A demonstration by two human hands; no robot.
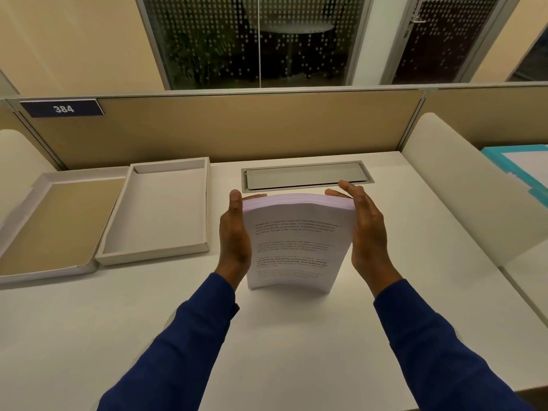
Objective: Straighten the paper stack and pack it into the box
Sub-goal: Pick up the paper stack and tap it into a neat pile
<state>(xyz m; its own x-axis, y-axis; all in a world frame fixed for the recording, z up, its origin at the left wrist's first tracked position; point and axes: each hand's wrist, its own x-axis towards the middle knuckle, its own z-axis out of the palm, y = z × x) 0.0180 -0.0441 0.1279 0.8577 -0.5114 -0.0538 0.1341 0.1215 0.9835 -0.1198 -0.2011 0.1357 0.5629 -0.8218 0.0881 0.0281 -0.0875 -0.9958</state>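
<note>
A thick paper stack (296,247) with printed text stands upright on its lower edge in the middle of the white desk (267,336), slightly bowed. My left hand (234,235) presses flat against its left side and my right hand (366,232) against its right side, fingers reaching over the top corners. The open grey box (118,250) lies empty on the desk to the left of the stack. Its lid (17,221) lies upside down further left, showing a brown inside.
A grey cable hatch (305,176) is set into the desk behind the stack. A tan partition (237,126) runs along the back. A white divider (474,197) stands at the right, with teal folders (522,170) beyond it.
</note>
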